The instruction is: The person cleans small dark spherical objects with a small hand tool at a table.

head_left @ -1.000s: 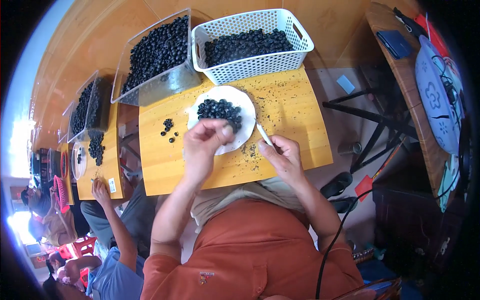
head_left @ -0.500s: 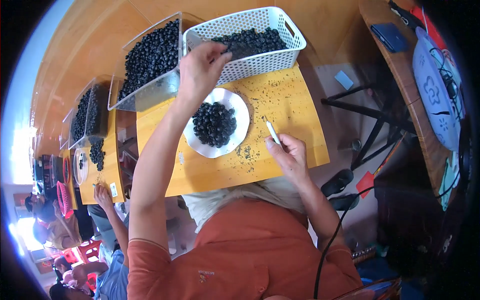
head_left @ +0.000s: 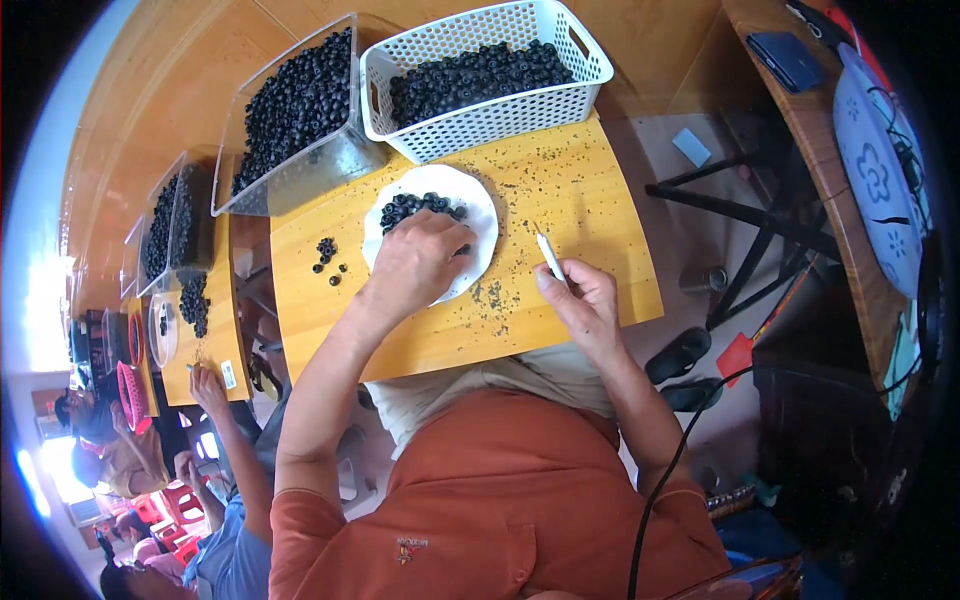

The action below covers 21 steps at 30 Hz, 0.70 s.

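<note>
My left hand point(head_left: 417, 260) lies on a white plate point(head_left: 480, 203) in the middle of a small wooden table point(head_left: 560, 190), its fingers curled over a pile of small dark round fruits point(head_left: 415, 207). Whether it grips any of them I cannot tell. My right hand point(head_left: 580, 297) rests near the table's front edge, shut on a thin white stick-like tool point(head_left: 549, 256) that points away from me. A few loose dark fruits point(head_left: 328, 258) lie left of the plate.
A white perforated basket point(head_left: 500, 110) and a clear bin point(head_left: 300, 110), both full of dark fruits, stand at the table's far side. Dark specks litter the tabletop. More bins, another table and another person's hand point(head_left: 205, 385) are at left. Black sandals point(head_left: 690, 365) lie on the floor right.
My left hand has come back from the white basket and dropped onto the plate. My right hand has stayed near the front edge with the white tool.
</note>
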### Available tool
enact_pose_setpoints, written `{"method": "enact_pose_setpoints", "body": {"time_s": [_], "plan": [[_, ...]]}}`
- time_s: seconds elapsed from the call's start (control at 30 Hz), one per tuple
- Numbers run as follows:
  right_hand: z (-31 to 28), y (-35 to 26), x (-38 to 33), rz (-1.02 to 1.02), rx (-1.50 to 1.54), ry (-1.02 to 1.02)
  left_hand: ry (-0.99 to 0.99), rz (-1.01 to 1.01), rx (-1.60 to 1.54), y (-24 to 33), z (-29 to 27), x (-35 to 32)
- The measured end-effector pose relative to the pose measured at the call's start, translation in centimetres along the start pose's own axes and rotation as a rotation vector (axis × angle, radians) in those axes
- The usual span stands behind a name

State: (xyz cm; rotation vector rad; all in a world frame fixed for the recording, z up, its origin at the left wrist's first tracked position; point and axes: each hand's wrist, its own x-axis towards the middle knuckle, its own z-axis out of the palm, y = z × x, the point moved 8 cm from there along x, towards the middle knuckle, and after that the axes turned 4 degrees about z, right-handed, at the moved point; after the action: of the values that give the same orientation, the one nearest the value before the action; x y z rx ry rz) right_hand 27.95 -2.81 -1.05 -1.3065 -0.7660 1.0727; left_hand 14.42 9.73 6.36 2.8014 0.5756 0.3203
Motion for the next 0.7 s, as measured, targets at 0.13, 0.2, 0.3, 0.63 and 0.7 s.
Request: {"method": "enact_pose_setpoints", "body": {"time_s": [0.13,0.2,0.3,0.63,0.7], "plan": [[0.2,-0.3,-0.2,-0.011,-0.026,-0.008,-0.052,0.027,0.049,-0.2,0.8,-0.2],[0.1,-0.3,-0.1,-0.015,-0.029,-0.009,-0.060,0.024,0.039,-0.3,0.9,-0.2],[0.2,0.0,0.0,-0.031,-0.028,-0.007,-0.002,0.032,-0.023,0.0,0.3,-0.5],[0.5,0.0,0.1,-0.043,-0.045,-0.010,0.317,-0.363,-0.949,-2.6,0.7,-5.1],[0.8,-0.2,-0.1,-0.051,-0.055,-0.019,0.378,-0.337,-1.050,-2.8,1.0,-5.9]]}}
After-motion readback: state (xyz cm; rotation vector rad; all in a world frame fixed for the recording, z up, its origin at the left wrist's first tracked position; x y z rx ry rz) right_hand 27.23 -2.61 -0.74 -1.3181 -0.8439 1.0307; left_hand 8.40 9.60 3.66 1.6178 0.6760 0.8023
